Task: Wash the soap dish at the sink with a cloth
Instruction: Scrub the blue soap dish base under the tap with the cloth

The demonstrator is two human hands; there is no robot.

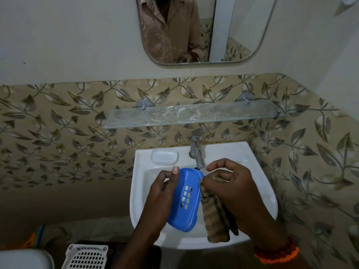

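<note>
Holding blue slotted plastic soap dish (187, 199) over white ceramic sink basin (258, 193), just below chrome tap (197, 150); left hand (161, 197) gripping its edge, thumb on rim. Right hand (239, 189) pinching brown striped cloth (215, 216) w/ fingers curled, cloth hanging beside dish. Probably about to wipe: keeping dish tilted twd tap, bunching cloth tighter, working thru slots & corners.

Blue slotted soap dish (189, 199) held tilted over white sink (260, 193), brown striped cloth (214, 216) hanging just beside its right edge.
</note>
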